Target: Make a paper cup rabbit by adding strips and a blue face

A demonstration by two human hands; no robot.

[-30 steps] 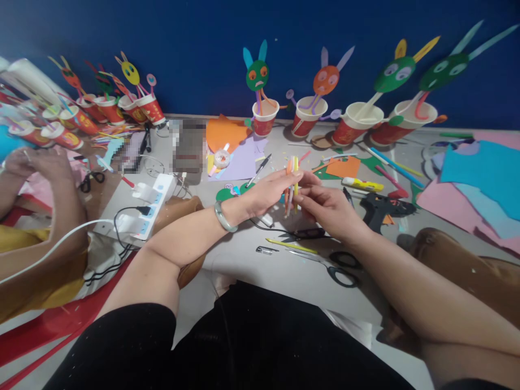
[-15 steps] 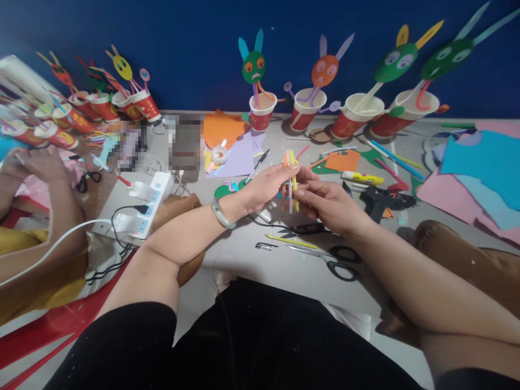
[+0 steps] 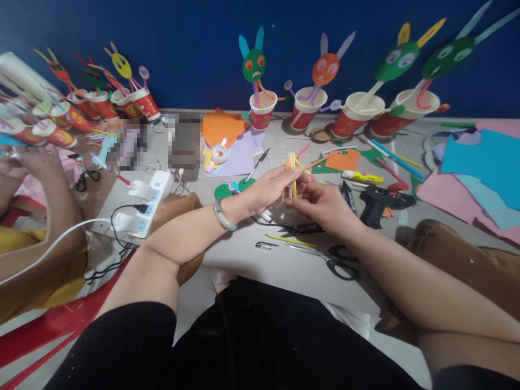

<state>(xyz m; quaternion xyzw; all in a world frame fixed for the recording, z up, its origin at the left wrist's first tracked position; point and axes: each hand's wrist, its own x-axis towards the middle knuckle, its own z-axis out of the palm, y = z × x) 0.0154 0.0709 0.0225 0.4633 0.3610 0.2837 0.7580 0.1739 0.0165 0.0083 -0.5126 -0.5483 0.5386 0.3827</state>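
Thin coloured strips [image 3: 293, 187], orange, white and yellow, stand roughly upright between my two hands above the table; they look like pipe cleaners or paper strips, I cannot tell which. My left hand [image 3: 276, 187], below a pale bangle, is closed on them from the left. From the right, my right hand [image 3: 325, 203] pinches the same strips near their lower end. Scissors with black handles [image 3: 341, 269], a yellow strip [image 3: 290, 240] and a pen cap [image 3: 266, 246] lie on the table nearer my body. Beyond my left wrist is a black pen [image 3: 260, 162].
Red paper cups [image 3: 263, 118] with paper-faced figures line the blue wall. A black glue gun [image 3: 377, 205] and coloured paper [image 3: 483, 168] lie at right. On the left are a power strip [image 3: 152, 208] with cables and another person's hands [image 3: 44, 162].
My right hand has shifted slightly left and its fingers have changed their hold on the strips. The strips have tilted a little. My left hand stays nearly in place.
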